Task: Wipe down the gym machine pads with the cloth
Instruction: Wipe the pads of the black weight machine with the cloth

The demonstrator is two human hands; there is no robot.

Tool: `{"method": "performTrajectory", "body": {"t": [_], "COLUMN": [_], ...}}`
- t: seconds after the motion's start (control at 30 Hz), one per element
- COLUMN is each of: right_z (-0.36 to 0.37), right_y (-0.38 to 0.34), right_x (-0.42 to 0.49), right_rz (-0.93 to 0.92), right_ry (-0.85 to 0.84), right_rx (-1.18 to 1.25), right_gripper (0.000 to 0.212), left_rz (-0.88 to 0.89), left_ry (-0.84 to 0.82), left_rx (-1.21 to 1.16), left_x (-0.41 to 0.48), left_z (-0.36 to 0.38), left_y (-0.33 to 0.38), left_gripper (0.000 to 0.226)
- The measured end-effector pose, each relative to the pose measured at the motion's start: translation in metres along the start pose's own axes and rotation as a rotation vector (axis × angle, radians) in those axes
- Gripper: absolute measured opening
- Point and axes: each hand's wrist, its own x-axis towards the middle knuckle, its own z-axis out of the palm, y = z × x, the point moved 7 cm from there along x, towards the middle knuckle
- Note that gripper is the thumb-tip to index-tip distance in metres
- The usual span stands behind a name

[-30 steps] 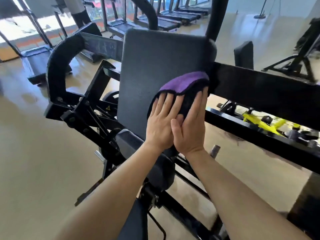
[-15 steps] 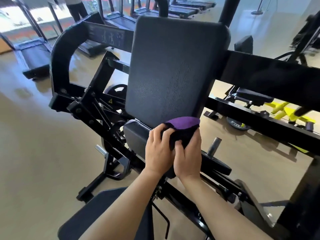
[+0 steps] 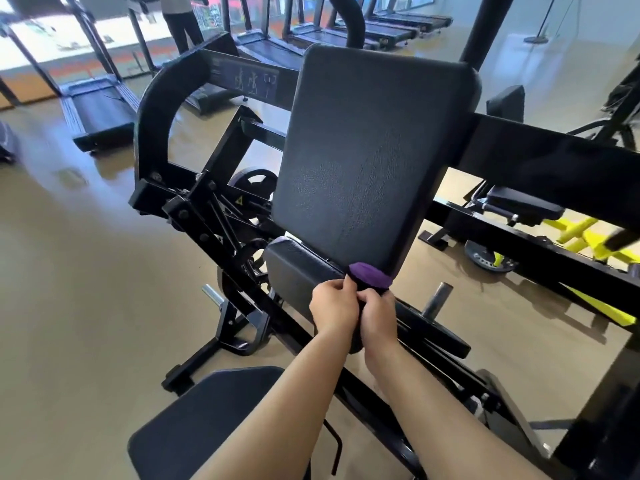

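Both grips are closed on a bunched purple-and-black cloth [image 3: 369, 279], which is held at the bottom edge of the tall black vinyl back pad [image 3: 372, 157] of a gym machine. Left hand [image 3: 333, 310] and right hand [image 3: 377, 318] are seen side by side, touching, with fingers curled into the fabric; the cloth's purple fold is pressed against the pad's lower right corner. A smaller black cushioned pad [image 3: 298, 271] is set just below and to the left of the cloth, partly covered by the left hand. A black padded seat [image 3: 207, 424] is seen under the forearms. The black steel frame [image 3: 194, 216] of the machine is spread across a glossy tan floor [image 3: 69, 306]. A row of treadmills [image 3: 100, 112] is lined up along the bright windows behind, where a standing person's legs [image 3: 183, 26] are partly seen. Yellow equipment [image 3: 585, 237] is visible beyond the frame at right.
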Motion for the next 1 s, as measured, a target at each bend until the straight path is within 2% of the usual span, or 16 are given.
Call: {"method": "performTrajectory", "body": {"t": [0.1, 0.2, 0.3, 0.43, 0.53, 0.63, 0.73, 0.8, 0.87, 0.93, 1.0], "right_z": [-0.014, -0.046, -0.049, -0.04, -0.042, -0.046, -0.041, -0.043, -0.05, -0.057, -0.059], "right_y": [-0.012, -0.023, -0.036, -0.038, -0.033, -0.022, -0.019, -0.022, -0.027, -0.029, -0.028], "right_x": [-0.005, -0.005, -0.004, -0.002, -0.001, 0.007, 0.014, 0.018, 0.021, 0.023, 0.027], "right_rz": [-0.017, -0.098, -0.111, -0.177, -0.097, 0.003, 0.001, -0.004, 0.006, 0.014, 0.024], "right_ry": [0.044, 0.247, 0.222, 0.23, 0.197, 0.142, 0.158, 0.217, 0.258, 0.277, 0.28], "right_rx": [0.006, -0.051, -0.06, -0.136, -0.191, -0.16, -0.111, -0.085, -0.095, -0.089, -0.087], "right_gripper": [0.027, 0.035, 0.033, 0.04, 0.029, 0.019, 0.024, 0.028, 0.026, 0.023, 0.022], "left_rz": [-0.224, -0.47, -0.54, -0.54, -0.471, -0.395, -0.448, -0.555, -0.576, -0.586, -0.582], "left_ry": [-0.177, -0.379, -0.298, -0.101, 0.035, 0.157, 0.065, -0.124, -0.283, -0.283, -0.217], "left_rx": [-0.363, -0.723, -0.924, -0.903, -0.899, -1.06, -1.13, -1.128, -1.211, -1.306, -1.391], "left_x": [-0.011, -0.033, -0.027, -0.007, 0.014, 0.033, 0.026, 0.011, 0.011, 0.015, 0.029], "left_z": [0.021, 0.054, 0.059, 0.043, 0.023, 0.015, 0.043, 0.066, 0.078, 0.069, 0.055], "left_y": [-0.006, -0.006, -0.006, -0.007, 0.003, 0.008, 0.002, 0.0, 0.0, 0.006, 0.011], "left_gripper": [0.04, 0.034, 0.032, 0.015, 0.024, 0.036, 0.035, 0.043, 0.054, 0.049, 0.046]}}
